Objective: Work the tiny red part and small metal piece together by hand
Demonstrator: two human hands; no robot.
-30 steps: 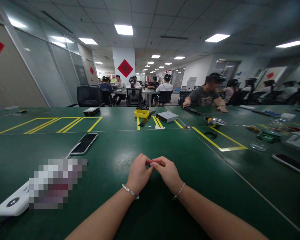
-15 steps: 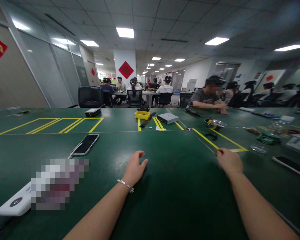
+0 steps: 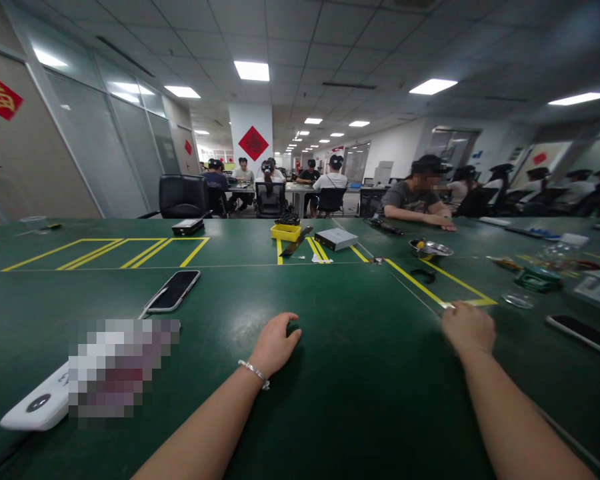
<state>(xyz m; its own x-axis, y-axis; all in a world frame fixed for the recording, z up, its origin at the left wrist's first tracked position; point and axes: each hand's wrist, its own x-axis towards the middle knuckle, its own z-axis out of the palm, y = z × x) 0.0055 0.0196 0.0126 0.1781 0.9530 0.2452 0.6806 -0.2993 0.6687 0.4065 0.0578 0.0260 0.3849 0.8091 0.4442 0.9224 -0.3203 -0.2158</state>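
Observation:
My left hand [image 3: 276, 343], with a silver bracelet on the wrist, rests over the green table [image 3: 350, 400]. Its thumb and forefinger are apart and nothing is between them, so it is open. My right hand [image 3: 469, 328] is closed at the near corner of a yellow tape outline [image 3: 415, 280]. Its fingers are curled and partly hidden; what they hold, if anything, I cannot make out. Beyond this hand lie a dark curved piece [image 3: 423, 275] and a metal bowl [image 3: 431, 249] with small things in it.
On the left lie a phone [image 3: 174, 291] with a cable and a white device [image 3: 43, 403], partly blurred out. Farther back are a yellow tray [image 3: 286, 233], a grey box [image 3: 336, 239] and a black box [image 3: 188, 227]. Another phone [image 3: 585, 335] lies right. A person [image 3: 415, 200] sits across the table.
My right hand has moved slightly right and turned, its fingertips now less visible. My left hand has lowered a little. The person across has moved their hands lower onto the table.

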